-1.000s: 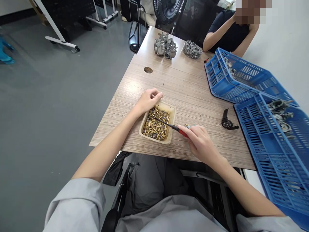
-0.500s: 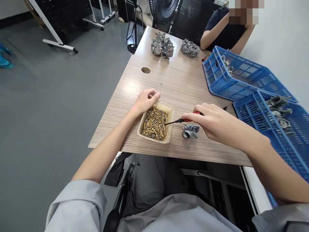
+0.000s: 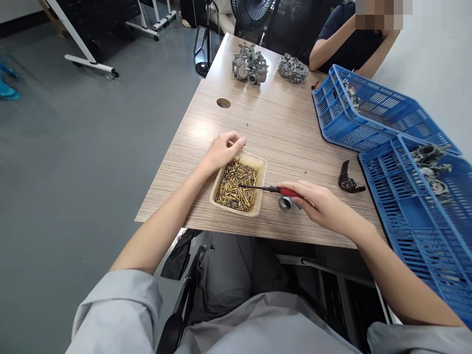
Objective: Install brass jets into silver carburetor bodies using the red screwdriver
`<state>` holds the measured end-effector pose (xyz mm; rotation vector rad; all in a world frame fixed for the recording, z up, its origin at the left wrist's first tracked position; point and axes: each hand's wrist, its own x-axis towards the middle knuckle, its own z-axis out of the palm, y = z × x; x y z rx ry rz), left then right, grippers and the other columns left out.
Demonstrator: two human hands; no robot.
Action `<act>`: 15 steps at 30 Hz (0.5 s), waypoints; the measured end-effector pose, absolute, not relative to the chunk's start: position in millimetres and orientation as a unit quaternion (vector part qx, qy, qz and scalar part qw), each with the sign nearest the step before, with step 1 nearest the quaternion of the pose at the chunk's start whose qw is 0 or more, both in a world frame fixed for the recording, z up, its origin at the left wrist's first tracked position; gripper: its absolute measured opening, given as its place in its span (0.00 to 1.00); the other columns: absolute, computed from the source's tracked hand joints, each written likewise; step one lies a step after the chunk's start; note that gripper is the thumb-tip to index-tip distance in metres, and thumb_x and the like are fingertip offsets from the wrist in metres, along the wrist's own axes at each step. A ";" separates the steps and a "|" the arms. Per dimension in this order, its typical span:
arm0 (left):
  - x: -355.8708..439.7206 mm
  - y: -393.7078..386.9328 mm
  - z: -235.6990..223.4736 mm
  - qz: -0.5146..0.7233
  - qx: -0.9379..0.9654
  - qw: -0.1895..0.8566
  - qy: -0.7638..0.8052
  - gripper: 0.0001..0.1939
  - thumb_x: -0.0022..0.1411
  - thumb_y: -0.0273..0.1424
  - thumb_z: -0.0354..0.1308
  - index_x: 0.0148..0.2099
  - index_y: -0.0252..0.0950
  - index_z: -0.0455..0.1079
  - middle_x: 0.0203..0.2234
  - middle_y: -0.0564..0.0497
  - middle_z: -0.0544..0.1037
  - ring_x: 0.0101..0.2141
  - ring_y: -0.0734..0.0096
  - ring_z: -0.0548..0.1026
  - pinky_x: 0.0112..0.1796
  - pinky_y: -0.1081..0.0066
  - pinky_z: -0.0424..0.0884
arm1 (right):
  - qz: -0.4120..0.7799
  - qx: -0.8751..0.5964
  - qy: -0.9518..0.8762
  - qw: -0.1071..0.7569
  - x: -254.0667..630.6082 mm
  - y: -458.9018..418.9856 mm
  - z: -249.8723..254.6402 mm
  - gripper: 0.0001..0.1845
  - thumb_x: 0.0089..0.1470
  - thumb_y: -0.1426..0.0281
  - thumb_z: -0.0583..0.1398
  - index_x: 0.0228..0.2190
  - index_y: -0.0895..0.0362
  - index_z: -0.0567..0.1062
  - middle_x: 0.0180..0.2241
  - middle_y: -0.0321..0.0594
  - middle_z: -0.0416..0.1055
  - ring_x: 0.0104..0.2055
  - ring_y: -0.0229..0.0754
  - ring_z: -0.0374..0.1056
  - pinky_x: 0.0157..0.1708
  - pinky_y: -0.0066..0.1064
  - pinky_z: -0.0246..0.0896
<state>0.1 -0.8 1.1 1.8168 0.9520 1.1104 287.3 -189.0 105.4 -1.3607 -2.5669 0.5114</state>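
My right hand (image 3: pixel 320 204) is closed around a red-handled screwdriver (image 3: pixel 275 190), whose thin shaft points left over a beige tray (image 3: pixel 260 169) full of small brass screws (image 3: pixel 236 186). Under this hand lies a small silver carburetor part (image 3: pixel 285 202), partly hidden by the fingers. My left hand (image 3: pixel 223 149) rests at the tray's far left corner with its fingers curled and pinched together; what they hold is too small to see.
Two blue plastic crates (image 3: pixel 372 123) with metal parts stand along the right side. A black wristwatch (image 3: pixel 346 181) lies near them. Silver carburetor bodies (image 3: pixel 250 64) and a heap of metal pieces (image 3: pixel 293 68) sit at the far end, where another person (image 3: pixel 354 42) sits.
My right hand lifted off the table with the screwdriver, uncovering the silver part, then came back down over it. The left hand stayed at the tray corner.
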 end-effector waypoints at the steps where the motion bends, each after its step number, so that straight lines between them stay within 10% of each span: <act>1: 0.0 -0.9 1.2 0.437 0.716 0.396 0.374 0.21 0.71 0.49 0.57 0.37 0.36 0.77 0.36 0.46 0.84 0.35 0.68 0.76 0.39 0.66 0.71 | 0.168 -0.465 -0.863 0.101 285.7 -194.6 98.8 0.25 0.77 0.69 0.54 0.70 0.47 0.68 0.60 0.47 0.79 0.58 0.53 0.77 0.55 0.47 0.73; 15: -1.0 -3.4 4.8 0.427 0.717 0.395 0.383 0.20 0.71 0.47 0.57 0.38 0.35 0.77 0.37 0.47 0.84 0.35 0.69 0.76 0.39 0.68 0.71 | 0.008 -0.450 -0.890 0.076 282.6 -198.3 127.4 0.25 0.74 0.74 0.53 0.67 0.50 0.71 0.43 0.46 0.75 0.46 0.53 0.71 0.48 0.43 0.62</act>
